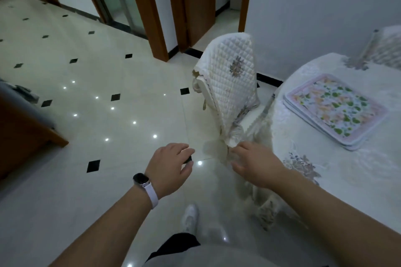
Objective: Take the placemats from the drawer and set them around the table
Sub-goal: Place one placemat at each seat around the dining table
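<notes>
Glossy pale floor [112, 119] tiles with black diamond insets run under the person, whose white shoe [189, 217] shows at the bottom. Nearest, the left hand [171, 165], with a watch [141, 180] on its wrist, hangs over the floor with fingers loosely spread, holding nothing. The right hand [256, 162] is just beside the table [347, 184] edge. Its fingers are also relaxed and empty, reaching the lower hem of the quilted cover on a chair [232, 76]; blur hides whether they touch it. Beyond, on the table's patterned cloth, the placemats [334, 110] lie flat in one neat floral stack, well apart from both hands. Farther off stand brown wooden door frames [156, 6] and a white wall.

By my reading, the fetching step is done and the setting-out step is in hand, with no mat yet laid at a place. The next move probably calls for reaching right to the stack, lifting only the top mat off the others, and laying it square before a seat.
</notes>
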The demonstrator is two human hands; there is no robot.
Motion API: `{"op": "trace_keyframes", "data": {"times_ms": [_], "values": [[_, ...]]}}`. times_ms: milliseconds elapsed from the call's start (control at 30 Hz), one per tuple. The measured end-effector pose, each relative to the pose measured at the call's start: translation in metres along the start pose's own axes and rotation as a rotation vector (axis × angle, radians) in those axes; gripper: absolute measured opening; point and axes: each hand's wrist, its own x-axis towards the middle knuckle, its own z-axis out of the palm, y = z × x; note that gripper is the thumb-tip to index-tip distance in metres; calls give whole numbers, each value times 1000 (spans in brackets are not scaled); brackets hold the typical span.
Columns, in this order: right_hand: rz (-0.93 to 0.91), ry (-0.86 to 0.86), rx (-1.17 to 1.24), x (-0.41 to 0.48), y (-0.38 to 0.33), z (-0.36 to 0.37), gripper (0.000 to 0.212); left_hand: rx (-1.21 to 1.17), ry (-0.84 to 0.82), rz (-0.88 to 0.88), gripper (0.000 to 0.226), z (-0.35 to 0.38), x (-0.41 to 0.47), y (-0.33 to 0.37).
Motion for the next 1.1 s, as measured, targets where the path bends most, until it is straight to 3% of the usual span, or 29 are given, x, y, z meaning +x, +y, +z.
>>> {"op": "trace_keyframes", "data": {"times_ms": [167,433,800,1100], "values": [[129,-52,12,55,-9,-12,53,-46,-43,107,37,8,58,-58],[360,54,47,88,-13,-38,42,-80,-50,389,37,16,166,-94],[733,145,130,33,49,-38,45,-166,-138,651,37,48,264,-20],[847,213,232,6,126,-22,46,-70,-227,709,42,60,318,52]]}}
